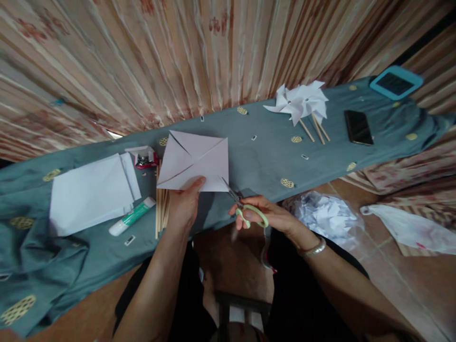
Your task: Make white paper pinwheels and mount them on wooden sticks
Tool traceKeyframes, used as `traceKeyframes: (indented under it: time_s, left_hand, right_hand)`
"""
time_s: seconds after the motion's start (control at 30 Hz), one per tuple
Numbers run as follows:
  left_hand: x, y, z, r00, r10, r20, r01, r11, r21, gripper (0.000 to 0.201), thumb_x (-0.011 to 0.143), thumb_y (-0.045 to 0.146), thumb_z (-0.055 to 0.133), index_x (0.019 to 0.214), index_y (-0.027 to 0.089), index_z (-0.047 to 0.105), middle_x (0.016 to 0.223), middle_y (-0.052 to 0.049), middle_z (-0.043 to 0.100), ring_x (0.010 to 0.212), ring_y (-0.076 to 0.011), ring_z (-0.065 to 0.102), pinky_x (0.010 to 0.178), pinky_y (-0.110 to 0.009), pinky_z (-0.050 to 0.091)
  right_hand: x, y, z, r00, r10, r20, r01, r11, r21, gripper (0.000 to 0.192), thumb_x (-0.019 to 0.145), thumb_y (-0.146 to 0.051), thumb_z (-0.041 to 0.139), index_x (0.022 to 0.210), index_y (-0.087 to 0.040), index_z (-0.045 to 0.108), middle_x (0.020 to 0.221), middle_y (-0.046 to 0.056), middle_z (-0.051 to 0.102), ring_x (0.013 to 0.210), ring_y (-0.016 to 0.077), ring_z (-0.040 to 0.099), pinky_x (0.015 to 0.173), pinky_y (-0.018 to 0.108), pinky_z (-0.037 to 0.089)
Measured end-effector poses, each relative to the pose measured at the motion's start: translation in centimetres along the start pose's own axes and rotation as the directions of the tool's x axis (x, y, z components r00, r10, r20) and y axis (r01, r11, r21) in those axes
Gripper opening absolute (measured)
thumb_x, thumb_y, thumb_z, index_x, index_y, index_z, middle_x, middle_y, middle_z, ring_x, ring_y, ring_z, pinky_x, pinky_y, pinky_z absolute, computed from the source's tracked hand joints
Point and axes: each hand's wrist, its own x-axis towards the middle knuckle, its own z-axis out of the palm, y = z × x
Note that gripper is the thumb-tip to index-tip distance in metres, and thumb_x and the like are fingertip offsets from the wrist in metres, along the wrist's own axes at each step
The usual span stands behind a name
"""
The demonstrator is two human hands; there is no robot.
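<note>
Steadying a white paper sheet (212, 164) over the cloth-covered table (267, 166), the left hand (185, 202) is pinching its near edge, thumb on top, while the right hand (265, 213) is gripping scissors (234, 194) by their green handles. Slits are running from three corners toward the middle; the blades are meeting the near right corner, where the fourth cut is apparently remaining unfinished. Assembled pinwheels (313, 97) are lying far right; a paper stack (90, 197) and loose sticks (157, 213) are resting leftward, unassembled.
</note>
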Motion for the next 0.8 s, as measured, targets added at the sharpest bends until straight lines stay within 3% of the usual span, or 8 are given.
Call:
traceKeyframes:
  time_s: [0.43, 0.8]
  left_hand:
    - [-0.24, -0.32, -0.01, 0.999, -0.036, -0.005, 0.036, 0.999, 0.013, 0.064, 0.052, 0.013, 0.079, 0.112, 0.022, 0.062, 0.111, -0.006, 0.071, 0.112, -0.0246, 0.063, 0.107, -0.045, 0.043]
    - [-0.5, -0.01, 0.19, 0.998, -0.062, 0.0, 0.062, 0.998, 0.01, 0.066, 0.051, 0.012, 0.08, 0.113, 0.022, 0.061, 0.113, -0.005, 0.07, 0.11, -0.0239, 0.064, 0.108, -0.045, 0.042]
  right_hand:
    - [0.26, 0.62, 0.06, 1.0, -0.004, 0.01, 0.004, 0.999, -0.032, 0.06, 0.08, -0.062, 0.065, 0.107, -0.009, 0.064, 0.079, 0.006, 0.067, 0.068, 0.0123, 0.057, 0.063, 0.027, 0.046]
    - [0.31, 0.14, 0.16, 1.0, -0.011, 0.026, 0.012, 0.999, -0.042, 0.063, 0.078, -0.066, 0.064, 0.104, -0.009, 0.061, 0.081, 0.007, 0.066, 0.07, 0.0127, 0.056, 0.064, 0.028, 0.045]
